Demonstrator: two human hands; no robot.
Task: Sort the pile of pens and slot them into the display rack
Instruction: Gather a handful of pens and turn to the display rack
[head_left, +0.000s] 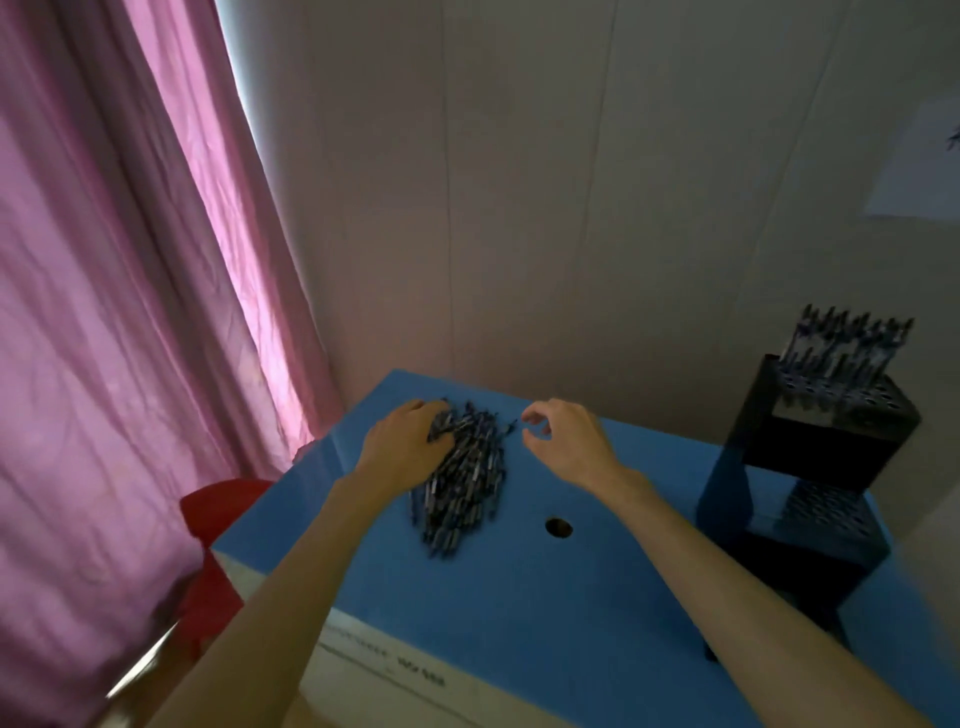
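A pile of dark blue pens (465, 480) lies on the blue tabletop (545, 597), left of centre. My left hand (408, 441) lies on the pile's far left side, its fingers curled around a bunch of pens. My right hand (563, 431) hovers just right of the pile with loosely curled fingers and holds nothing. The black tiered display rack (810, 467) stands at the table's right edge. Several pens (841, 345) stand upright in its top tier; the lower tier's holes look unfilled.
A round hole (559, 527) is cut in the tabletop between the pile and the rack. A red stool (218, 519) stands left of the table below a pink curtain (119, 312). The wall (571, 208) runs close behind the table's far edge.
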